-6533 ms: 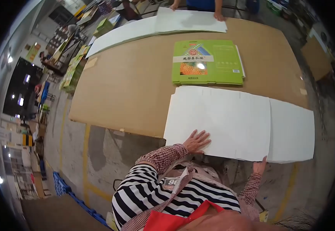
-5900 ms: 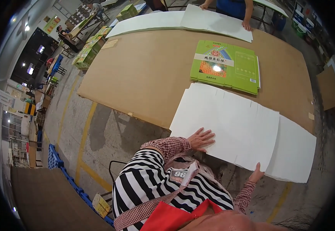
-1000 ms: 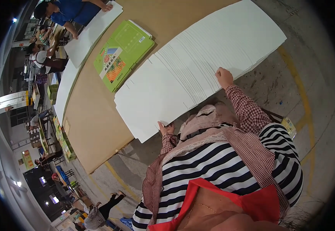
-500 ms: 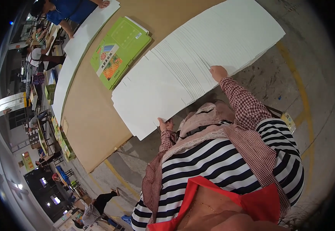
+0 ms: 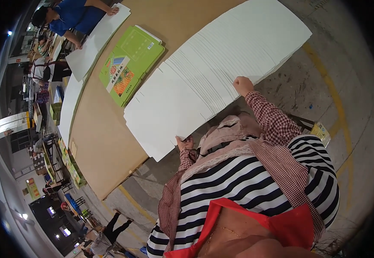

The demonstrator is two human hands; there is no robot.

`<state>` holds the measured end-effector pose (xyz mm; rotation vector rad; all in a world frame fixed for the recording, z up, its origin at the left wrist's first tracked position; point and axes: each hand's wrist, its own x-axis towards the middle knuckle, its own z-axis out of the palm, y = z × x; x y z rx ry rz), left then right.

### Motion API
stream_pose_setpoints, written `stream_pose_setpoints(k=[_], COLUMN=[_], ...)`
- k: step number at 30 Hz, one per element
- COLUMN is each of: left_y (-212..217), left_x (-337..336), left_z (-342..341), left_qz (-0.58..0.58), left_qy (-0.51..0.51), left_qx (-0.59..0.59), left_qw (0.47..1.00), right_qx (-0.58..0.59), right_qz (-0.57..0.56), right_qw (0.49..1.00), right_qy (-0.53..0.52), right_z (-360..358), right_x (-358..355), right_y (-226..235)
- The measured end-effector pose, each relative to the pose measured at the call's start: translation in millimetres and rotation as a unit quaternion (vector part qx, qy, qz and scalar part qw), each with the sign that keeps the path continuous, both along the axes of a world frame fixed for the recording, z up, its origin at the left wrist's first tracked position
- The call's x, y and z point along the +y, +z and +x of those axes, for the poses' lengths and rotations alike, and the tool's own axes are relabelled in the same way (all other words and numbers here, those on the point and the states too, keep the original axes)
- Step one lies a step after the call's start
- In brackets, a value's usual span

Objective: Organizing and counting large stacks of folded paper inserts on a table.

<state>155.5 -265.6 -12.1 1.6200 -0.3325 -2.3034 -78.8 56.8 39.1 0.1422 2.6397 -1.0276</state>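
A long row of overlapping white cardboard sheets is fanned along the near side of the brown table, with slots cut in the nearest ones. My left hand pinches the near edge of the lowest sheet, thumb on top and fingers mostly hidden under it. Curled closed, my right hand rests at the near edge of the fan, where the sheet edges lie close together. Whatever its fingers hold is hidden. Beyond the fan lies a stack of flat green printed cartons with a pineapple picture.
Brown board covers the table. Across it, a person in blue handles other white sheets. More people and worktables with green cartons stand at the left. Yellow lines mark the concrete floor.
My right hand has curled tighter at the edge of the fan, while my left hand stays at the lowest sheet. Across the table, the other person's top sheet has shifted and turned.
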Motion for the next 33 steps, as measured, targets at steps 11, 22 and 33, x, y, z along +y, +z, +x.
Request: stream_pose_setpoints(k=[11,22,33], left_y=[-18.2,-10.0,-5.2], left_x=[-10.0,-9.6,-14.8], left_z=[0.8,2.9,5.4], left_qz=[0.0,-0.009,-0.045], left_qy=[0.013,0.009,-0.035], left_qx=[-0.043,-0.055,-0.076], left_qw=[0.999,0.998,0.995], right_qx=[0.021,0.071,0.028], right_qz=[0.051,0.04,-0.089], right_qw=[0.992,0.995,0.995], right_qy=[0.117,0.05,0.02], right_z=[-17.1,-1.8,1.9], right_x=[-11.6,-14.6,-9.1], right_y=[-24.5,-5.3,-8.5])
